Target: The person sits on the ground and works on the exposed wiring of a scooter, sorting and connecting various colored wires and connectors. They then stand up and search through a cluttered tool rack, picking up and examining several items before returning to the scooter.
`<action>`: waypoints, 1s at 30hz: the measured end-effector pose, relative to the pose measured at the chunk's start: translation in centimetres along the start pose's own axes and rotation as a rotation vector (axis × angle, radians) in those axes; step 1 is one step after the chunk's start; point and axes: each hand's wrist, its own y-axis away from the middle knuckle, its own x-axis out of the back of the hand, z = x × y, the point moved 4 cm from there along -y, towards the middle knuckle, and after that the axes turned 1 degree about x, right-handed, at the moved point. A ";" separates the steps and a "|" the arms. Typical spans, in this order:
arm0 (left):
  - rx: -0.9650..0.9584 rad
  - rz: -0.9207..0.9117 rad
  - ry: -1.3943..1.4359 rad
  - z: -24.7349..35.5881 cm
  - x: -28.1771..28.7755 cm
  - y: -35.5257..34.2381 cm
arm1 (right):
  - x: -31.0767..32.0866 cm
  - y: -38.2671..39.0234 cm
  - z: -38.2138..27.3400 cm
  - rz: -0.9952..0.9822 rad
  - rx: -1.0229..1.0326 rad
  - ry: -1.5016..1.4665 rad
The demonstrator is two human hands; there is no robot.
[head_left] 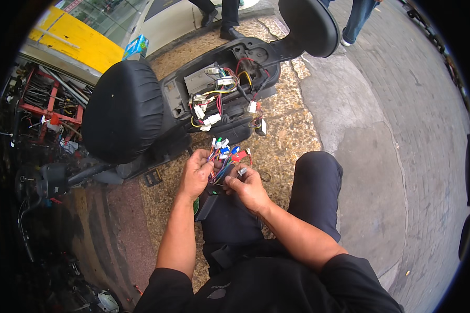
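Grey brick pavement [433, 112], speckled tan ground [293, 133], yellow panel [81, 41]

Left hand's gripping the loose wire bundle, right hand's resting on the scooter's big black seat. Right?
Not quite: the right hand isn't on the black seat. The head view shows it at the same wire bundle that the left hand grips.

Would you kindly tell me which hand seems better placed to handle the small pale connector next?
Probably the right hand: the pale connector sits right by its fingers, while the left hand is occupied, gripping the bundle of coloured wires from the other side.
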 end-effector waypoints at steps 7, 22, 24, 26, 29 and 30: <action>-0.017 -0.003 0.010 0.3 0.3 -0.1 | -0.7 -0.3 -0.5 0.109 -0.243 -0.149; -0.004 -0.054 0.169 1.5 -0.8 0.8 | -2.3 -0.4 -0.9 0.000 -0.127 -0.082; -0.008 -0.067 0.164 1.7 -0.9 0.9 | -2.2 -0.4 -0.9 0.016 -0.129 -0.096; -0.018 -0.061 0.119 1.6 -0.9 0.8 | -2.1 -0.4 -0.9 0.035 -0.134 -0.092; -0.029 -0.052 0.095 1.1 -0.7 0.7 | -1.6 -0.6 -1.0 0.116 -0.155 -0.069; -0.034 -0.046 0.081 1.0 -0.6 0.7 | -1.4 -0.6 -1.1 0.142 -0.143 -0.116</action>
